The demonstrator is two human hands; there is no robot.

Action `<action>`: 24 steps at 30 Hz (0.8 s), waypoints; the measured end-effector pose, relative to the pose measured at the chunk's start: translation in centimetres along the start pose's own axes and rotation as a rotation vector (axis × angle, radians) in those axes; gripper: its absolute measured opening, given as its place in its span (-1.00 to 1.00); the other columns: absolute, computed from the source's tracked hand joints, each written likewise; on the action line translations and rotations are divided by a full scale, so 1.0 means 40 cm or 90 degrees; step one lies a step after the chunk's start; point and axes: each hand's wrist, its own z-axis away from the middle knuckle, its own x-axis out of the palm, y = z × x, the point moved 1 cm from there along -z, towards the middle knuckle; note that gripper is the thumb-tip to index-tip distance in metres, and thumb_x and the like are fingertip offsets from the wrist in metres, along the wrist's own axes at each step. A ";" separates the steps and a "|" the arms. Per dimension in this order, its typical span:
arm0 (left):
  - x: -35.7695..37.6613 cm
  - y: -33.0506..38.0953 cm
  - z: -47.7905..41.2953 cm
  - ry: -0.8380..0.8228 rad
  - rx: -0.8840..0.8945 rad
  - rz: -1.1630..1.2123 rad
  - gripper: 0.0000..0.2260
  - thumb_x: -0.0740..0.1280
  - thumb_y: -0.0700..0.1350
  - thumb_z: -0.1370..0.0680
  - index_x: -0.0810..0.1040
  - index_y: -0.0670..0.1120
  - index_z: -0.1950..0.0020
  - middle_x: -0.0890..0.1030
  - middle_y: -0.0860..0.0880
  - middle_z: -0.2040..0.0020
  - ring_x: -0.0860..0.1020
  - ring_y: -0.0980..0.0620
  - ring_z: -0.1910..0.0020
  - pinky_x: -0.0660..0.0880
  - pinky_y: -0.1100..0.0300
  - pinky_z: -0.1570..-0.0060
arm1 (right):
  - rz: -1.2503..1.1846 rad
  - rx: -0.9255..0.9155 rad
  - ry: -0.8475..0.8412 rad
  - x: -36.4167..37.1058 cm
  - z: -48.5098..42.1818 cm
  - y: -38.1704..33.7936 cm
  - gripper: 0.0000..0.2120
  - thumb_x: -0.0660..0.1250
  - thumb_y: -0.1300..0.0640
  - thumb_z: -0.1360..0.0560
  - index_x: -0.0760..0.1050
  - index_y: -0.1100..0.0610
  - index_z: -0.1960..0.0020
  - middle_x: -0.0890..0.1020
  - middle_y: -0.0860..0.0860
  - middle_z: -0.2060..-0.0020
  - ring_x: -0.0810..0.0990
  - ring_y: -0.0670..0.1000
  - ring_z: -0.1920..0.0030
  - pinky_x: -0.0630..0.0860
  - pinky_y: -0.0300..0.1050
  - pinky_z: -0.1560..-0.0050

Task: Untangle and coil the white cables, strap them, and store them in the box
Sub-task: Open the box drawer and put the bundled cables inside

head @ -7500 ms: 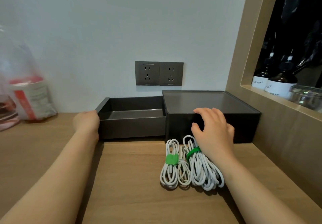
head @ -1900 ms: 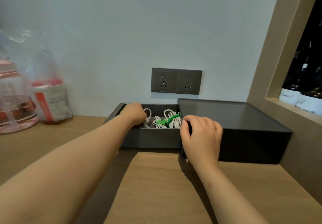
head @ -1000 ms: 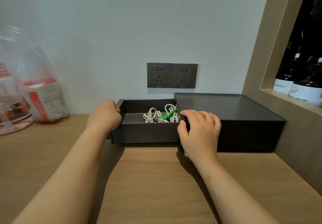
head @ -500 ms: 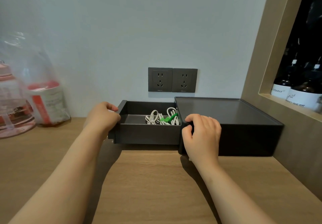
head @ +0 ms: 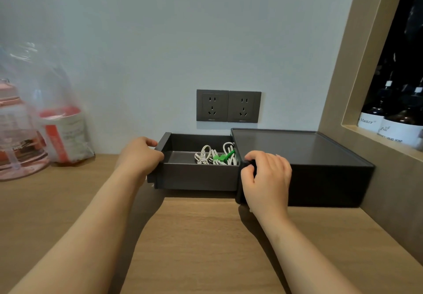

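Observation:
A dark grey box [head: 320, 154] stands on the wooden counter against the wall, with its drawer [head: 196, 177] slid out to the left. Coiled white cables [head: 207, 155] bound with green straps [head: 220, 157] lie inside the drawer, partly hidden under the box's top. My left hand [head: 139, 156] grips the drawer's left end panel, fingers curled over its top edge. My right hand [head: 266, 177] grips the box's front left corner, thumb on the corner and fingers on the top.
A double wall socket [head: 228, 106] sits above the box. At the left stand a clear plastic bag with a red-labelled pack [head: 61, 131] and a pink jug [head: 16, 138]. A wooden niche at the right holds dark bottles [head: 398, 122]. The counter [head: 201, 243] stretches in front.
The cables went from the counter into the drawer. My left hand left the drawer's inside and took its left end; over the last second the drawer has slid slightly into the box.

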 end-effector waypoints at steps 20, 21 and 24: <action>0.198 0.074 0.135 -0.310 -0.122 0.476 -0.81 0.16 -0.21 -0.58 0.58 -0.17 0.06 0.54 -0.12 0.08 0.45 0.03 0.14 0.42 0.24 0.16 | -0.108 0.098 -0.020 -0.014 -0.008 -0.009 -0.65 0.01 0.12 -0.44 0.53 0.17 -0.01 0.63 0.02 0.12 0.44 -0.03 0.02 0.28 -0.05 -0.21; 0.222 0.081 0.145 -0.337 -0.128 0.490 -0.82 0.19 -0.18 -0.57 0.57 -0.19 0.01 0.55 -0.15 0.02 0.44 0.00 0.08 0.41 0.22 0.14 | -0.111 0.107 -0.032 -0.016 -0.008 -0.007 -0.64 0.01 0.13 -0.43 0.52 0.16 -0.03 0.62 0.01 0.08 0.42 -0.03 -0.02 0.27 -0.06 -0.22; 0.268 0.094 0.156 -0.377 -0.102 0.491 -0.69 0.20 -0.11 -0.54 0.57 -0.20 -0.19 0.61 -0.14 -0.17 0.53 0.03 -0.07 0.41 0.18 -0.03 | -0.116 0.111 -0.053 -0.022 -0.006 -0.009 -0.65 0.00 0.14 -0.45 0.50 0.14 -0.08 0.61 -0.01 0.04 0.39 -0.03 -0.09 0.27 -0.07 -0.23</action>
